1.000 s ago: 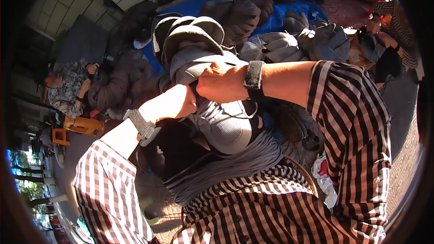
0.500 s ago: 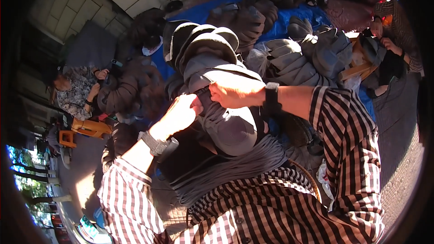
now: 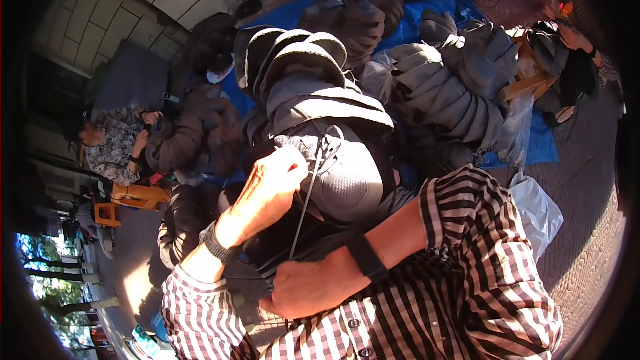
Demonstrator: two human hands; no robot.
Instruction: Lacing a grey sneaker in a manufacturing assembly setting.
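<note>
In front of me lies a grey shoe upper (image 3: 343, 183) with a rounded mesh toe, its lacing a loose tangle of loops near the top. My left hand (image 3: 275, 177) is closed at its left edge, gripping it; the fingertips are partly hidden. A grey shoelace (image 3: 305, 217) runs taut from the lacing down toward my lap. Its lower end goes into my right hand (image 3: 301, 291), which is a closed fist low against my striped shirt. Directly behind the upper rises a stack of nested grey uppers (image 3: 327, 101).
More stacked grey uppers (image 3: 445, 97) lie to the right on a blue tarp (image 3: 541, 141). A clear plastic bag (image 3: 537, 212) is beside my right arm. A person (image 3: 117, 143) sits at left near a yellow stool (image 3: 137, 195); another person's hand (image 3: 575, 39) is at far right.
My right hand has moved from the lacing down to my lap, drawing a lace taut. My left hand stays by the upper, slightly lower. Loose loops now show on the lacing.
</note>
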